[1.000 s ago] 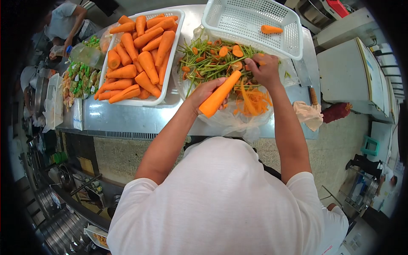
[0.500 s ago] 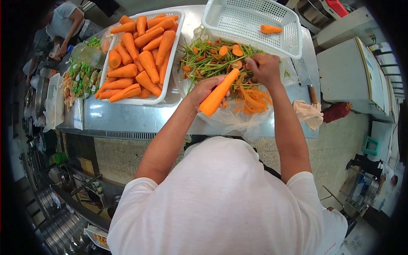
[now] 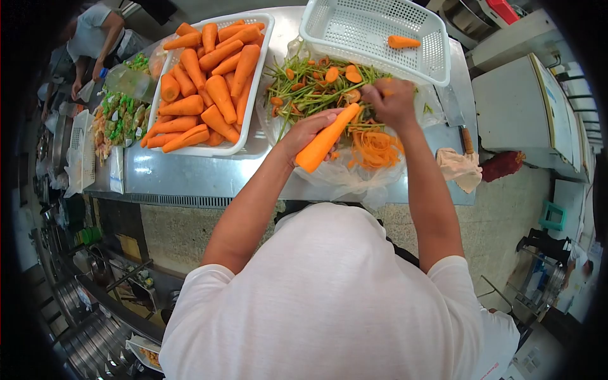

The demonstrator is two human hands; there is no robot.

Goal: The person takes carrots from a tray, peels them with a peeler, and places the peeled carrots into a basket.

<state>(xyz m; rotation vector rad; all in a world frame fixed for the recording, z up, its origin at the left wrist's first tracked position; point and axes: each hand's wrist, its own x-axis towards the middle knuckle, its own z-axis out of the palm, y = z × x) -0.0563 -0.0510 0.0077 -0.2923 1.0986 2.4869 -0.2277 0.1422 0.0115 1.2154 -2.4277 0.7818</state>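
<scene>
Over a metal desk point(image 3: 183, 177), held a carrot point(image 3: 329, 138) clamped in the left grip point(image 3: 304, 135); could not tell closure of the blurred right grip point(image 3: 394, 107), at two o'clock; perhaps risked dropping it onto peelings point(image 3: 375, 150), three o'clock, through loose clasping.

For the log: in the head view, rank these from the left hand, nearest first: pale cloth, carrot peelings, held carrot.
1. Held carrot: in the left hand itself.
2. Carrot peelings: to that hand's right.
3. Pale cloth: much farther right, at the table's right end.
</scene>
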